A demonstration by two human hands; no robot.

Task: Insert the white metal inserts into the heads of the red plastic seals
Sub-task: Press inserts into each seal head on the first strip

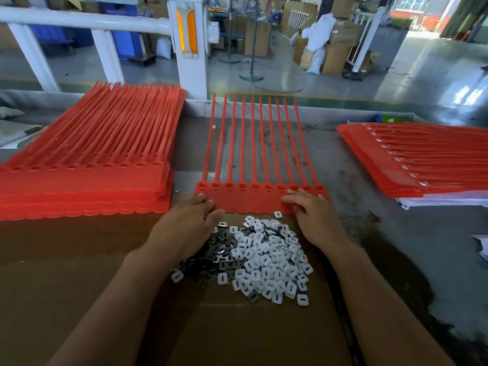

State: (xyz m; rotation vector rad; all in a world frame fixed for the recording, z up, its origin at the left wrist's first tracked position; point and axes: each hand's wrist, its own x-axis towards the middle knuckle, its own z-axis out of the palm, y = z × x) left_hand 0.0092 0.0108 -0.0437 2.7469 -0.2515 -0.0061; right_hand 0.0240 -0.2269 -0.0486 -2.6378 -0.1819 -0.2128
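Observation:
A joined strip of red plastic seals lies flat in front of me, tails pointing away, its row of heads showing empty sockets. My left hand rests with straight fingers on the strip's left near edge. Over at the strip's right near corner, the fingers of my right hand lie on it, slightly bent. Just below the strip sits a heap of white metal inserts, some turned dark side up. One loose insert lies at the strip's edge by my right hand.
A tall stack of red seal strips lies on the left. Another stack of strips with white inserts in their heads lies on the right. Brown cardboard covers the near worktop. A white post stands beyond the table's far edge.

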